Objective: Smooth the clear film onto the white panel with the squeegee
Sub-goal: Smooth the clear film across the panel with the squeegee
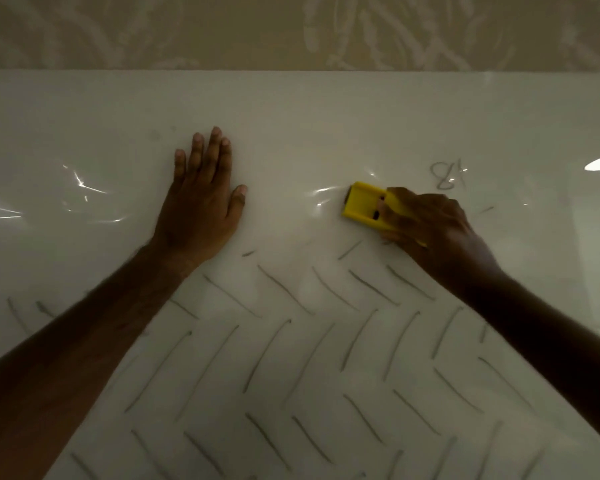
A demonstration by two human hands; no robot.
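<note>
Here, much of the squeegee (362, 205) is disappearing under your right hand (430, 225): only its yellow front part is showing, with a dark strip at its leading edge that is too small to make out. Your fingers are curling over its back and gripping it, so its rear end is staying hidden. Both of your forearms are running out of the bottom corners of the view. The clear film (84, 199) is hard to tell from the panel (291, 105) beneath it; it is only giving itself away through bright creases and glints to the left of your left hand (201, 199) and in small ripples just ahead of the squeegee. Where its edges are lying, you cannot tell. A handwritten mark (447, 174) beyond your right hand is reading blurred.

The squeegee is lying flat on the film, right of centre, pointing toward your left hand and well apart from it. Your left hand is resting palm down on the film, fingers straight and close together, thumb spread out, holding nothing. Grey herringbone strokes (291, 358) are showing across the near part of the panel, between your arms.
</note>
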